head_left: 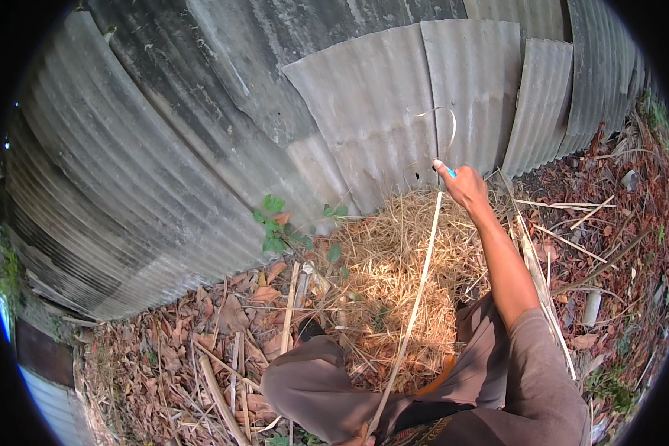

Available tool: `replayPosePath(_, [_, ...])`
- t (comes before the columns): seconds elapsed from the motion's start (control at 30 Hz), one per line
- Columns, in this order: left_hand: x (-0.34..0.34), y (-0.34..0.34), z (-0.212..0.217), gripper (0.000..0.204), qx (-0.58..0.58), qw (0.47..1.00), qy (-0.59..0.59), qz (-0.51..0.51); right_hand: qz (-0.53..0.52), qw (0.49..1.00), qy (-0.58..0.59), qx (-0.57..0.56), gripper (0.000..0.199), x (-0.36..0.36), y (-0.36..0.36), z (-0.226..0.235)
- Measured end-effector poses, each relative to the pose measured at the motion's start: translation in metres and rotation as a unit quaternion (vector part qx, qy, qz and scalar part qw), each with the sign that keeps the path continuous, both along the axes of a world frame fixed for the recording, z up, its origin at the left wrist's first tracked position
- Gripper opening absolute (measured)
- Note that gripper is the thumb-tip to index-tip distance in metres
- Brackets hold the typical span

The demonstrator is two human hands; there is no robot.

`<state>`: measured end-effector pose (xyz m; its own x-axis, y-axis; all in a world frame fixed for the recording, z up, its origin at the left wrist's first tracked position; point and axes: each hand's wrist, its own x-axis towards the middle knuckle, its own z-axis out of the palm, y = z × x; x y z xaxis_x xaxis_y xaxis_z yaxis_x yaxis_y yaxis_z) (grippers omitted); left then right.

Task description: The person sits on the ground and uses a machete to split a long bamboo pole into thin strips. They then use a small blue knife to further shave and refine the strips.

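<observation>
My right hand [464, 186] reaches forward to the corrugated metal fence [394, 111] and is closed on a small blue-handled tool [450, 172]. A thin curved wire [447, 123] arcs up from the fence just above that hand. A long pale strip [416, 297], like split bamboo, runs from below my right hand down to the lower edge of the view. Only the fingers of my left hand [358, 440] show there, closed at the strip's lower end. My bent knee in brown trousers [312, 386] is between the two hands.
A heap of dry straw [379, 260] lies at the foot of the fence. Dead leaves and split sticks [223, 349] cover the ground on both sides. A small green plant [275, 223] grows against the sheets. A pale pipe stub [591, 306] stands at the right.
</observation>
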<state>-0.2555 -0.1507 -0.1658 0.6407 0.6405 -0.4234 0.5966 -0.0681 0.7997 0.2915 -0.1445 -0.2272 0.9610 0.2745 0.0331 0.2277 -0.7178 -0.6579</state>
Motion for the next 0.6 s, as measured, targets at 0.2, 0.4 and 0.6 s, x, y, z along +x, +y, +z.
replayPosePath(0.2, [0.016, 0.022, -0.013, 0.028, -0.119, 0.985, -0.097, 0.081, 0.117, 0.992, -0.050, -0.006, 0.089, -0.060, 0.012, 0.023])
replayPosePath(0.4, [0.126, 0.092, -0.031, 0.040, -0.139, 0.946, -0.289, 0.041, 0.307, 0.942, -0.129, 0.049, 0.083, -0.135, 0.028, 0.013])
replayPosePath(0.6, [0.203, 0.117, -0.018, 0.020, -0.153, 0.947, -0.282, -0.002, 0.346, 0.926, -0.150, 0.002, 0.079, -0.147, 0.023, 0.037])
